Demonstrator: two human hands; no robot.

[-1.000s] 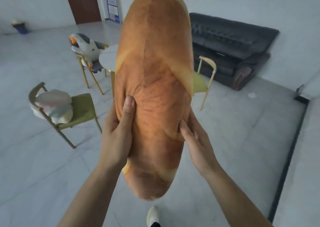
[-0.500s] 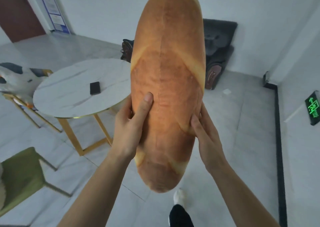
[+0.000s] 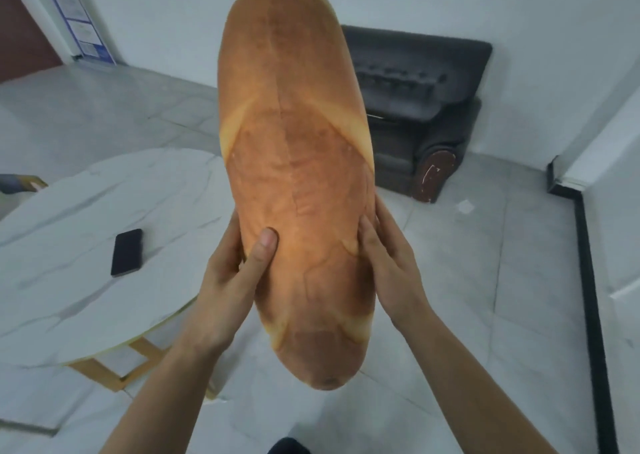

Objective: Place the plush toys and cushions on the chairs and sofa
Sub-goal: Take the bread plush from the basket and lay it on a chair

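Two hands grip the bread-shaped cushion [image 3: 298,159] upright in mid-air, centre view. Left hand [image 3: 228,280]: thumb pressed on its front, fingers [image 3: 232,235] curled behind. Right hand [image 3: 391,263]: fingers together along its right side. Sofa [image 3: 426,107] far right; phone [image 3: 126,252] on surface [image 3: 69,297], left.

The long cushion [image 3: 294,176] is held in the middle between the left grip [image 3: 225,280] at its 8 o'clock and the right grip [image 3: 391,263] at its 4 o'clock, with the worktop [image 3: 69,211], a phone [image 3: 126,252] laid on it, at 9 o'clock and the sofa [image 3: 422,107] behind at 1 o'clock.
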